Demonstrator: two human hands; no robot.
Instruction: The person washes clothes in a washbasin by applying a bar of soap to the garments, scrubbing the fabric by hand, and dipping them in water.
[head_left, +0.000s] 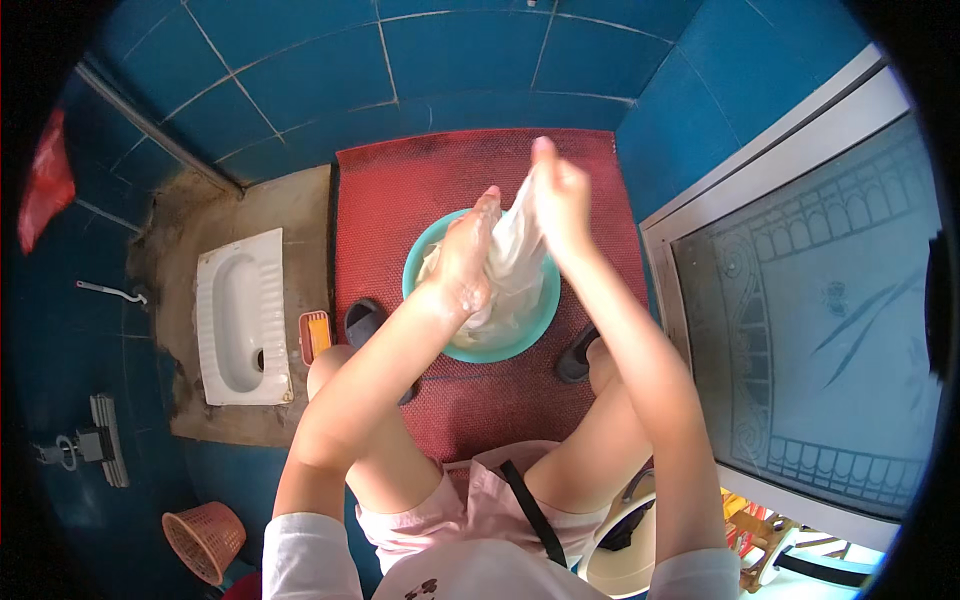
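A turquoise plastic basin (486, 355) stands on the red textured mat between my feet. Wet white cloth (516, 262) lies bunched in it, and part of the cloth stretches up over the basin's far rim. My right hand (559, 196) is closed on that raised end, above the basin's far right side. Suds cover my left hand (469, 247), which is over the left half of the basin against the cloth; whether its fingers grip the cloth is not clear, as the back of the hand and wrist hide the contact.
Left of the red mat (390, 187) are a white squat toilet (241, 322) and a pink soap dish (306, 337) with an orange bar. A frosted glass door (825, 300) stands at right. Near my right thigh sits a cream bucket (600, 574); an orange basket (204, 540) is lower left.
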